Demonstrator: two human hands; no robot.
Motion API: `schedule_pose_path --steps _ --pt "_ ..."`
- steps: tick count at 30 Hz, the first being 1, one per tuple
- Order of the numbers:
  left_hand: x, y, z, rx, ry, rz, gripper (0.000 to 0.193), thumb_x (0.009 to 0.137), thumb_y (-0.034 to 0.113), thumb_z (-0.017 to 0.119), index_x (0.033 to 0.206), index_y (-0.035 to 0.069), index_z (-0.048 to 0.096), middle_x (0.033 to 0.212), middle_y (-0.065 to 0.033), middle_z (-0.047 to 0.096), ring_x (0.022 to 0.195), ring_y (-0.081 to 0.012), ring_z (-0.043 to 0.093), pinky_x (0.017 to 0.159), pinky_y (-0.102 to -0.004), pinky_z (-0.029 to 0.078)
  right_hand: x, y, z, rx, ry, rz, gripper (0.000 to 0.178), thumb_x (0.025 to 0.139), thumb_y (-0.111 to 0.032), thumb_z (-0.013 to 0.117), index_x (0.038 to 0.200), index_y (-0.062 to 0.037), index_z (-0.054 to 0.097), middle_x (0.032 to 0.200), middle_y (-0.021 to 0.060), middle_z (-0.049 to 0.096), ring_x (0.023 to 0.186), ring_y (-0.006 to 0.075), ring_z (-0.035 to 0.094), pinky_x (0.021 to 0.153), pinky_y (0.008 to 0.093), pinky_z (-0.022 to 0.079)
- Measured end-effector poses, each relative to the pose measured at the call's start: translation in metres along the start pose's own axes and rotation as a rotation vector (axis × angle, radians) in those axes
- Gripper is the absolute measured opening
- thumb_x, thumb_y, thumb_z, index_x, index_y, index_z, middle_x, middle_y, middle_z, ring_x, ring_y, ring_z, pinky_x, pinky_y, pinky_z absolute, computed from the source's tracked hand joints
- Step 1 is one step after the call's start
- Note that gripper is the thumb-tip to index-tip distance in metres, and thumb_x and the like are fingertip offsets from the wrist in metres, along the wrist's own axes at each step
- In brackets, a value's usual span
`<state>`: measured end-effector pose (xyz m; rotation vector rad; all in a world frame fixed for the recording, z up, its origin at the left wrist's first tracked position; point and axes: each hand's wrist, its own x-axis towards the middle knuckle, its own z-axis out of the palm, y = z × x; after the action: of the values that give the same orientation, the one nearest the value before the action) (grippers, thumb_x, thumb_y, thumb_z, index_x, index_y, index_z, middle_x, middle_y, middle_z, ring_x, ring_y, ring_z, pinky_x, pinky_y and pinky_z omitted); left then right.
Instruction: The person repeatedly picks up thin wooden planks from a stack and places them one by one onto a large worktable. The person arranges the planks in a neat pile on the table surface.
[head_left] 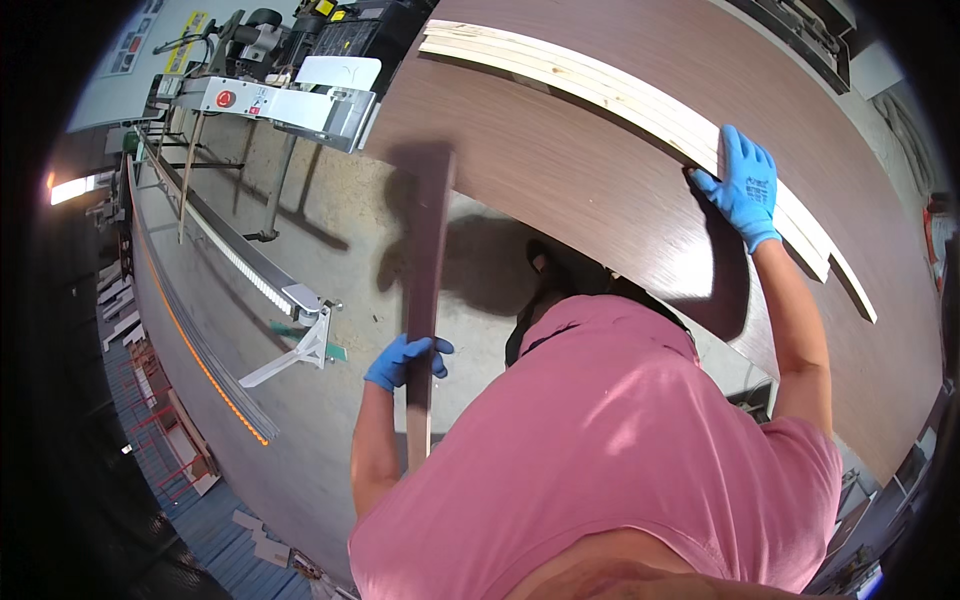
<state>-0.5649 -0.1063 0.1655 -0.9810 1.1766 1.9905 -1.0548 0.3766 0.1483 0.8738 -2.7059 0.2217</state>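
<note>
My left hand (pixel 408 362), in a blue glove, is closed around a long dark brown wooden board (pixel 428 250). The board stands out lengthwise at my left side, with a pale edge showing near its lower end. My right hand (pixel 748 188), also gloved in blue, lies across a row of pale wooden strips (pixel 600 82) on a brown tabletop (pixel 600 165). Its fingers are stretched out over the strips, with the thumb spread toward their near edge. The strips lie side by side, and one reaches farther right than the others.
A machine with a white arm and red button (pixel 226 99) stands at the far left, beside the tabletop's corner. A long rail (pixel 240 262) with a white bracket (pixel 312 345) runs along the left. Grey concrete floor (pixel 340 290) lies between rail and table.
</note>
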Motion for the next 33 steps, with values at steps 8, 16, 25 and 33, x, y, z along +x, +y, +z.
schedule_pose_path --steps 8,16,25,33 --pt "-0.019 0.111 0.146 0.590 0.308 0.287 0.037 0.104 0.033 0.072 0.117 -0.002 0.077 0.087 -0.0116 0.077 0.083 -0.0232 0.075 0.078 -0.0384 0.058 0.007 -0.022 -0.056 0.337 0.432 -0.251 0.093 0.097 -0.061 0.074 0.162 -0.0022 0.045 0.166 0.0282 0.047 0.152 0.0499 0.046 0.123 0.0591 0.036" --pt "0.060 0.176 0.246 1.830 0.365 0.783 0.025 0.088 0.035 0.082 0.096 0.012 0.075 0.089 -0.0166 0.075 0.084 -0.0379 0.073 0.076 -0.0482 0.057 -0.050 -0.045 -0.138 0.258 -0.043 -0.573 0.069 0.103 -0.063 0.057 0.136 -0.0030 0.064 0.129 0.0221 0.071 0.121 0.0400 0.068 0.111 0.0530 0.050" --pt "0.212 0.243 0.321 1.867 0.064 0.893 0.047 0.089 0.053 0.080 0.104 0.009 0.077 0.101 -0.0170 0.074 0.101 -0.0391 0.072 0.089 -0.0512 0.056 -0.115 0.016 -0.098 0.193 -0.088 -0.065 0.047 0.093 -0.042 0.077 0.121 -0.0055 0.067 0.094 0.0146 0.072 0.092 0.0368 0.068 0.090 0.0493 0.052" --pt "0.255 0.233 0.359 1.908 0.342 1.248 0.045 0.085 0.052 0.083 0.103 0.012 0.077 0.106 -0.0102 0.070 0.104 -0.0319 0.066 0.094 -0.0488 0.051 -0.133 0.035 -0.074 0.003 -0.105 0.092 0.032 0.090 -0.023 0.080 0.114 -0.0052 0.069 0.094 0.0136 0.072 0.092 0.0335 0.070 0.091 0.0477 0.055"
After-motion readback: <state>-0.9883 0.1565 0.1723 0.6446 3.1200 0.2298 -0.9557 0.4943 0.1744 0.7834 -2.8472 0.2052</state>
